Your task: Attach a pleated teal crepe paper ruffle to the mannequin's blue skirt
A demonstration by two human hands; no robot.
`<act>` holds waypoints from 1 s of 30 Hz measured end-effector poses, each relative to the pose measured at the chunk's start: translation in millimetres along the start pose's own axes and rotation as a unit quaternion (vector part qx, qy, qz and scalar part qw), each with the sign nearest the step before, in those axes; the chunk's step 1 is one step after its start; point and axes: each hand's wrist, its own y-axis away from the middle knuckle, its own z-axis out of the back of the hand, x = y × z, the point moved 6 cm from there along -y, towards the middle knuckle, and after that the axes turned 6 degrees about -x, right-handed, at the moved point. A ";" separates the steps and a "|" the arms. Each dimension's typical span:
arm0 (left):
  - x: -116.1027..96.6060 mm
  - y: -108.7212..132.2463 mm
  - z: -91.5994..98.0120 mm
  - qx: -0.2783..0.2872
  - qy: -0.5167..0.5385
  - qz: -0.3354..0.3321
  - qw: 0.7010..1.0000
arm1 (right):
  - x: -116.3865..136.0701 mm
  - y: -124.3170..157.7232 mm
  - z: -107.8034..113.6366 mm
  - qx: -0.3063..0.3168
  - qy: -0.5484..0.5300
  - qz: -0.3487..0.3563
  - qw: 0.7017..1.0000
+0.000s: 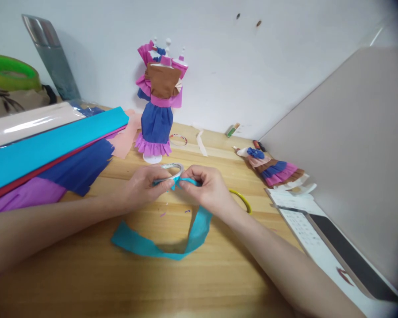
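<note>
Pale wooden table (86, 274) fills the foreground. Left hand (142, 187) pinches a silvery tape roll (171, 170) against the bunched end of a teal crepe-paper strip (152, 245). Right hand (207, 187) pinches that same end. The crinkled strip loops down and lies on the table between the wrists.

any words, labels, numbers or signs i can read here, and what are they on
None can be read.
Too blurred: rows of small marks on the white panel at far right.
Too small: the label on the small green item by the wall.
No print shows on the tape roll or teal crepe strip held by the left hand and right hand.
</note>
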 end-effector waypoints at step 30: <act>-4.6 0.0 -2.3 0.005 0.019 -0.019 1.000 | -10.4 -6.6 3.2 0.023 -0.017 -0.014 0.999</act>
